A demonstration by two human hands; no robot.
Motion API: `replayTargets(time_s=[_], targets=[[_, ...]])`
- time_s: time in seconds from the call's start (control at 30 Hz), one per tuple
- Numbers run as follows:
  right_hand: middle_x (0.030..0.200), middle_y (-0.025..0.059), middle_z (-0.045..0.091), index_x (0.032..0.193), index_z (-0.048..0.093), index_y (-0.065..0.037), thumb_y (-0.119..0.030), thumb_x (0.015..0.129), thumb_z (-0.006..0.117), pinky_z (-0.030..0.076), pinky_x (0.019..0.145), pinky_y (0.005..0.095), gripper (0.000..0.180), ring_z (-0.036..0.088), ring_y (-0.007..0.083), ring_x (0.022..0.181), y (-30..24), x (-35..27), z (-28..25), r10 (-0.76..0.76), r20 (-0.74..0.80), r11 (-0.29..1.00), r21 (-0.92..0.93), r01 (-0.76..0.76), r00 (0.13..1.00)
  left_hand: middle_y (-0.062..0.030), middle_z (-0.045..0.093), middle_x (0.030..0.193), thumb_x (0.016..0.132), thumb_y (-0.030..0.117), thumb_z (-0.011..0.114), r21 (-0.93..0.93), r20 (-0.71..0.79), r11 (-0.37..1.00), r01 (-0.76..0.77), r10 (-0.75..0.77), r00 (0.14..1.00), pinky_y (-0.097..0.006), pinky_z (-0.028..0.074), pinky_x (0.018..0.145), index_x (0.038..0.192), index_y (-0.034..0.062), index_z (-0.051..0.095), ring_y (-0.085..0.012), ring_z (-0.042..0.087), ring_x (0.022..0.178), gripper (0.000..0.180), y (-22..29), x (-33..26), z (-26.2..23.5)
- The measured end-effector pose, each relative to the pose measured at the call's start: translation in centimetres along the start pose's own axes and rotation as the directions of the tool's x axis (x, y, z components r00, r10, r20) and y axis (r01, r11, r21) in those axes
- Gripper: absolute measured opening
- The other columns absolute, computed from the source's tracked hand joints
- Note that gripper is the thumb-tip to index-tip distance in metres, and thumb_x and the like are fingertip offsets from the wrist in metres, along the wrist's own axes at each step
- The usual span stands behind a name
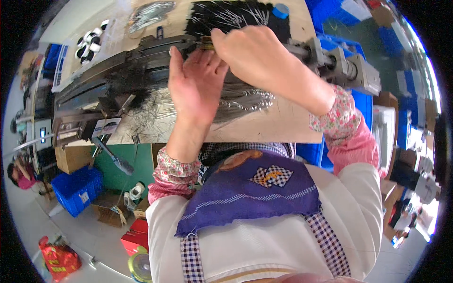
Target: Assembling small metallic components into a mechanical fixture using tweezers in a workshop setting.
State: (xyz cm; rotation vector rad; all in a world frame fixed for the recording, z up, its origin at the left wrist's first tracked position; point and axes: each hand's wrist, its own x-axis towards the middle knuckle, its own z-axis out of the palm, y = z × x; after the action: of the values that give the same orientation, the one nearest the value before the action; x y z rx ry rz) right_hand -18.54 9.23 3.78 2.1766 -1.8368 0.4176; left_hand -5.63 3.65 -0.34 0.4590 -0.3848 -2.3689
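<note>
My left hand point(196, 85) is raised flat, palm toward me, fingers together against the long dark machine point(118, 70) on the wooden bench point(278, 125). My right hand point(252, 52) reaches over it, fingertips pinched on a small brass-coloured part point(206, 43) at the machine's rail. A bundle of thin silvery wires point(245, 101) lies on the bench under both hands. More thin wires lie on a black mat point(236, 16) behind the machine.
A grey motor housing point(351, 68) ends the machine at right. Black-and-white rolls point(89, 45) sit at the bench's far left, a blue tape roll point(281, 10) at the back. Blue crates point(78, 188), cardboard boxes and a red bag point(59, 259) stand on the floor; another person point(21, 177) is at left.
</note>
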Motion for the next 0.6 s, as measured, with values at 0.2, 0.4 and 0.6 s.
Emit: replayTargets(time_s=[0.2, 0.4, 0.6], targets=[[0.075, 0.0138, 0.064, 0.100, 0.055, 0.001, -0.010, 0.079, 0.057, 0.053, 0.059, 0.0408, 0.024, 0.067, 0.0335, 0.072, -0.2, -3.2, -0.3, 0.114, 0.028, 0.976, 0.182, -0.117, 0.993, -0.0060, 0.056, 0.107, 0.098, 0.036, 0.047, 0.162, 0.057, 0.984, -0.070, 0.062, 0.996, -0.038, 0.036, 0.102, 0.110, 0.0065, 0.053, -0.0206, 0.050, 0.108, 0.033, -2.1, -0.1, -1.2], [0.090, 0.0101, 0.062, 0.099, 0.054, -0.005, -0.010, 0.082, 0.055, 0.053, 0.062, 0.0406, 0.018, 0.065, 0.0295, 0.082, -1.1, -13.3, 2.7, 0.050, 0.431, 0.964, 0.215, -0.156, 0.901, -0.0041, 0.055, 0.098, 0.092, 0.030, 0.060, 0.141, -0.166, 0.987, 0.075, -0.051, 0.985, -0.034, 0.038, 0.093, 0.102, 0.0089, 0.054, -0.0228, 0.051, 0.103, 0.024, -6.5, 0.1, -3.2], [0.084, 0.0078, 0.061, 0.092, 0.056, -0.010, -0.012, 0.081, 0.056, 0.053, 0.061, 0.0379, 0.012, 0.065, 0.0268, 0.077, 0.4, -15.1, 6.1, -0.069, 0.284, 0.967, 0.254, -0.006, 0.956, -0.0244, 0.042, 0.140, 0.095, 0.023, 0.051, 0.551, 0.187, 0.833, -0.046, -0.070, 0.980, -0.044, 0.025, 0.112, 0.136, -0.0023, 0.044, -0.0372, 0.036, 0.133, 0.049, -1.6, -8.5, -4.2]])
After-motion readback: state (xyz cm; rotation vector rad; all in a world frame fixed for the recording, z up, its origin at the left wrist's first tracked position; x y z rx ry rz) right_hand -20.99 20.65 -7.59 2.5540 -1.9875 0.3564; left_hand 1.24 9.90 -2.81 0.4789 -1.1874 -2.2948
